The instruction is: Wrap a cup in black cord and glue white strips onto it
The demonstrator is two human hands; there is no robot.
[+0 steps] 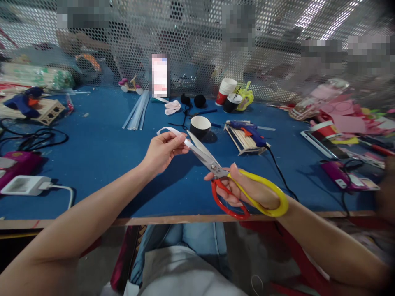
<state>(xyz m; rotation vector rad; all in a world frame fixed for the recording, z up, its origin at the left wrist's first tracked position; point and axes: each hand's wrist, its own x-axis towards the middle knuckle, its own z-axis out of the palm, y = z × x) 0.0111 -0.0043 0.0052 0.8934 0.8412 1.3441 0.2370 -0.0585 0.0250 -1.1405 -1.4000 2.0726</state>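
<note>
My left hand (162,152) pinches a narrow white strip (170,130) that loops up and left from my fingers. My right hand (247,191) grips a pair of scissors (210,158) with one red and one yellow handle loop. The steel blades point up and left and meet the strip right at my left fingertips. Both hands hover over the blue table (101,148), near its front edge.
Behind the hands stand a black paper cup (200,126), a blue glue gun (249,130) on a stick frame, stacked cups (226,92), clear glue sticks (138,111) and a phone (159,76) propped against the mesh wall. Cables, a white adapter (24,185) and purple devices sit at both sides.
</note>
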